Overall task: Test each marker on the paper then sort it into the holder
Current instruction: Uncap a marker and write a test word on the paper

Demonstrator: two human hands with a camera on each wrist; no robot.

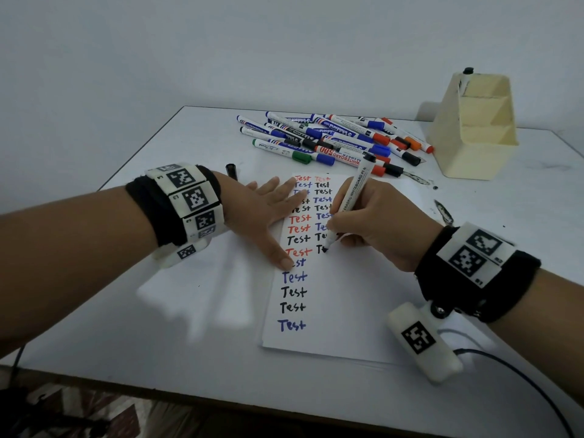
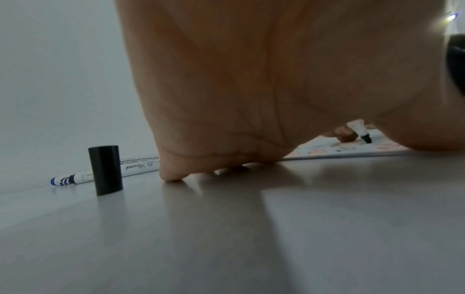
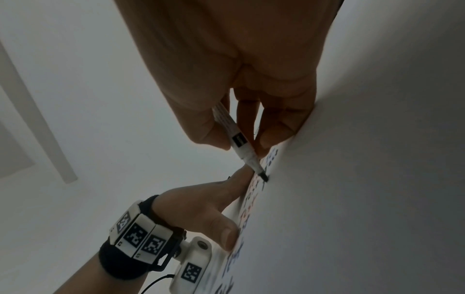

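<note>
From the head view, the right hand (image 1: 373, 222) grips a black marker (image 1: 349, 200) like a pencil. Its tip touches the paper (image 1: 331, 298) in the second row of words. The marker leans, with its back end pointing up and away toward the holder (image 1: 474, 128). The holder stands far off at the right back of the table (image 1: 158, 327), so the right hand is the nearer one to it. One dark marker top pokes out of its back slot; the front slots look empty. A pile of markers (image 1: 331, 137) lies between the paper and the holder. The left hand (image 1: 268, 213) lies flat with straight fingers, pressing the paper down.

From the left wrist, a black cap (image 2: 105, 170) stands upright on the table, near the left hand. It probably belongs to the marker.

From the right wrist, thumb and fingers (image 3: 211, 129) pinch the marker low down, tip on the paper.
</note>
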